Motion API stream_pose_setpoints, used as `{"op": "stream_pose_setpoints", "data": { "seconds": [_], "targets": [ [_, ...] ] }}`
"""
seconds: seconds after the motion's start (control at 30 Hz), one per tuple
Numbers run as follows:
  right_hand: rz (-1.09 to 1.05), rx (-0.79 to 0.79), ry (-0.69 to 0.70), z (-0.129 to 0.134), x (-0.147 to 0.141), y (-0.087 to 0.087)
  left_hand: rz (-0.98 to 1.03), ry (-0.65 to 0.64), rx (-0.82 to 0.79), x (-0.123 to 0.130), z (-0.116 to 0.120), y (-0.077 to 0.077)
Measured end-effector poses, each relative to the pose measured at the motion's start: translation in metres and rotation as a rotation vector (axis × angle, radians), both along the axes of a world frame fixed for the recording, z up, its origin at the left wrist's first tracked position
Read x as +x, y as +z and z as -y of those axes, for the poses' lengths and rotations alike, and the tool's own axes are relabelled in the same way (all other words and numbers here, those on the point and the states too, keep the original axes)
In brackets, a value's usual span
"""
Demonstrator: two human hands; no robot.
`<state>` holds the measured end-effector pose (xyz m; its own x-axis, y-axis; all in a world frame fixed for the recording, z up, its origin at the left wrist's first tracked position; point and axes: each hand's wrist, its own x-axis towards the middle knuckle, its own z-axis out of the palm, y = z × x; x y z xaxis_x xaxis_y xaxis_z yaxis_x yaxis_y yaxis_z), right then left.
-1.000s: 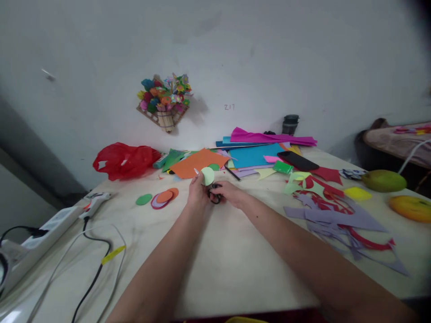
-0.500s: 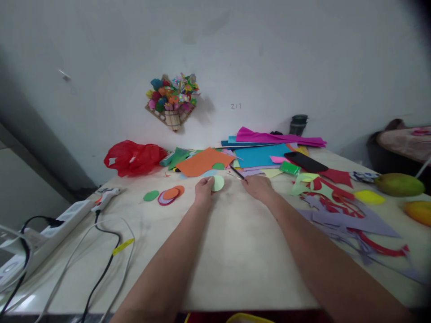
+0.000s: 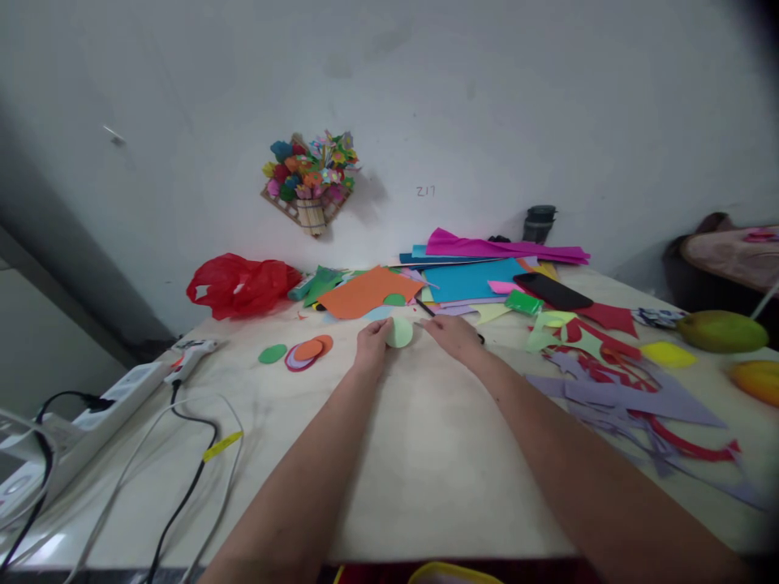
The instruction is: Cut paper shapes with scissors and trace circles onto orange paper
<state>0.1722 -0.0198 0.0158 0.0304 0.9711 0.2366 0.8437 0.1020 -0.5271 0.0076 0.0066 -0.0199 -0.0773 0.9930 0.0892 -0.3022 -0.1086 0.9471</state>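
Head view: the left hand is clamped on the left edge of a pale green disc at frame centre. The right hand, right of the disc, grips scissors, mostly hidden, their tip pointing left.

The right hand hides most of the scissors; the left hand masks one edge of the pale green disc; at right, orange fruit gets cut off!
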Motion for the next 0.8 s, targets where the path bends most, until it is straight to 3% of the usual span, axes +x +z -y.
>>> {"op": "stream_pose_setpoints", "data": {
  "seconds": [0.1, 0.23, 0.43, 0.67, 0.8],
  "targets": [
    [-0.489, -0.202, 0.138, 0.001, -0.014, -0.005, 0.013, -0.058, 0.021, 0.002, 0.003, 0.002],
    [-0.746, -0.19, 0.125, 0.002, -0.025, -0.011, -0.037, -0.084, 0.036, 0.002, 0.005, 0.004],
    [-0.783, -0.163, 0.105, -0.005, -0.027, -0.018, -0.146, -0.015, 0.03, 0.005, 0.005, 0.003],
    [-0.619, -0.01, 0.013, -0.019, -0.02, -0.04, -0.249, -0.01, 0.016, 0.008, 0.006, 0.003],
    [-0.643, 0.005, -0.012, -0.026, -0.017, -0.049, -0.261, 0.052, 0.019, 0.007, 0.003, 0.003]
  ]
}}
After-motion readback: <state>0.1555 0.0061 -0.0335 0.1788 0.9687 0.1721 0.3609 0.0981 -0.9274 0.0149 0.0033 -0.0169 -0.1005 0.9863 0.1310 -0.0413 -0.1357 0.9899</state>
